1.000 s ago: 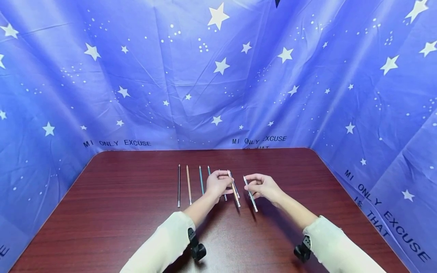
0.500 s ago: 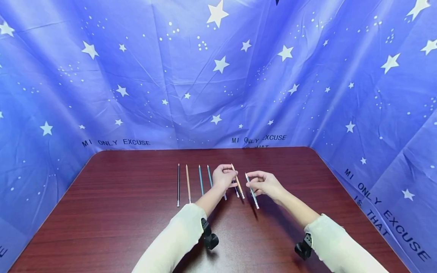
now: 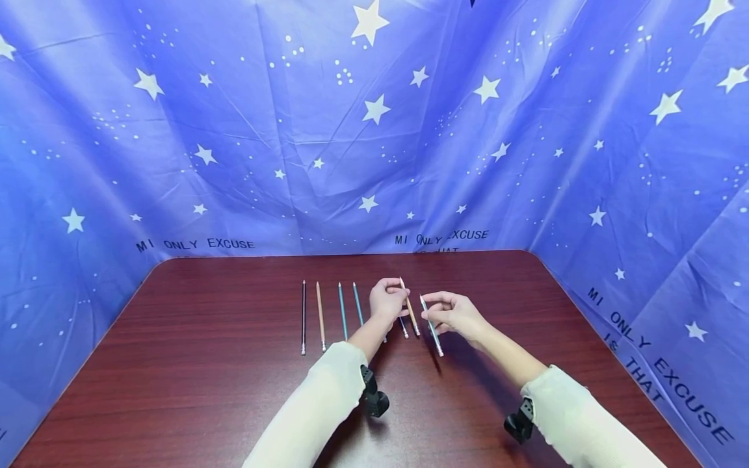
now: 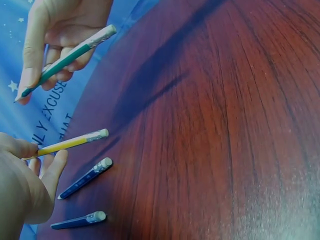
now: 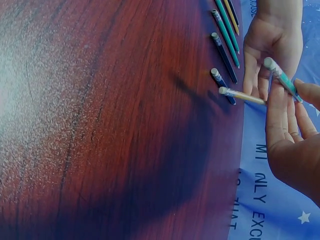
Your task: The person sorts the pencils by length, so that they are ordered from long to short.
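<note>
My left hand (image 3: pixel 386 303) pinches a yellow pencil (image 3: pixel 412 314) by its upper part, its white eraser end slanting down towards me. To its right, my right hand (image 3: pixel 461 316) pinches a green pencil (image 3: pixel 433 334) between thumb and fingers, also tilted with the eraser end lower. Both pencils are off the table, as their separate shadows show. Just below the left hand, a dark blue pencil (image 4: pixel 84 180) lies on the table, with another dark blue pencil (image 4: pixel 79 222) beside it. In the head view the left hand and forearm partly cover these two.
Further left in the row lie a black pencil (image 3: pixel 303 318), another yellow pencil (image 3: pixel 320 318) and two green pencils, one (image 3: pixel 342 311) beside the other (image 3: pixel 357 302). The dark red table (image 3: pixel 205 364) ends at a blue star-patterned cloth (image 3: pixel 328 130) behind.
My left hand has moved right and slightly away with the yellow pencil, uncovering more of a dark blue pencil. The right hand and green pencil have shifted only slightly.
</note>
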The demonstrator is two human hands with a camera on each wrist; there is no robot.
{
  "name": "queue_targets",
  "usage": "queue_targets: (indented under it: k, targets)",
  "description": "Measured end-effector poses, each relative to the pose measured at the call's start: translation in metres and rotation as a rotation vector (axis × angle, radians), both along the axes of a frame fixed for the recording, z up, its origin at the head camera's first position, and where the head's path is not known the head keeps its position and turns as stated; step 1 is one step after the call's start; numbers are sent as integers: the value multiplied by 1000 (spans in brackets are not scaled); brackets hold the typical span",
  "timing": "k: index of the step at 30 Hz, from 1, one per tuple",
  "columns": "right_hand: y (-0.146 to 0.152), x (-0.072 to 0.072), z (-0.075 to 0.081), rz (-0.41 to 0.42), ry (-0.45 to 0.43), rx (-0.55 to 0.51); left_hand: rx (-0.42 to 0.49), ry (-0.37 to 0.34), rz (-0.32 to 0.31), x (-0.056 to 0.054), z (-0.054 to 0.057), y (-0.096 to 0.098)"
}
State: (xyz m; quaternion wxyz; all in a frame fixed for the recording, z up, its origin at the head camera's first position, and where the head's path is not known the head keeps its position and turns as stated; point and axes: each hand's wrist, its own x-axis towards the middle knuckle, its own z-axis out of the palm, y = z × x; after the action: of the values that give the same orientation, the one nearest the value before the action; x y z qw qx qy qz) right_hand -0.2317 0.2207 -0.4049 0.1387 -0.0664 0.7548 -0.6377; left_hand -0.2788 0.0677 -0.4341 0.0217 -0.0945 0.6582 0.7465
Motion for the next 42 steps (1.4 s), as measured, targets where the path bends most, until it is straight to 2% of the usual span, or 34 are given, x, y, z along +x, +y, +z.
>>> queue_targets:
  k: [15,22,29,35,42]
  targets:
    - [4,-1,2,-13,-5,7,-109,14,-10,-8,-11,10]
    - [7,-3,3,-33,-3,19,-118,-8,-21,-12,-14,11]
    - [10,-4,4,-37,4,18,-127,-15,-16,-14,-13,12]
    - [13,-5,4,-47,10,20,-179,-11,11,-16,-13,11]
    - [15,-5,5,-56,5,21,-225,8,0,-15,-13,12]
